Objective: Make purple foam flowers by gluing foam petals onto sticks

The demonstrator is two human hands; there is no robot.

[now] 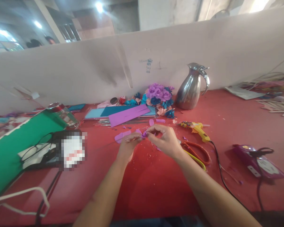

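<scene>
Between the fingertips of both hands is a small purple paper flower (144, 134), rolled at its middle. My left hand (130, 142) pinches it from the left, and my right hand (164, 138) grips its right side with thumb and finger. Cut purple paper pieces (122, 136) lie just beyond my left hand. A purple paper petal (151, 122) rests behind the right one. Farther back, a long purple paper strip (129, 115) lies over blue sheets. Finished purple paper roses (158, 93) are bunched behind it, with dark blue and pink ones around them.
Right of my hands are a yellow glue gun (198, 130), scissors with orange and yellow handles (198, 153) and a purple power strip (257, 160). A steel jug (189, 86) stands at the back wall. On the left are a tipped glass jar (65, 115) and a green board (19, 148).
</scene>
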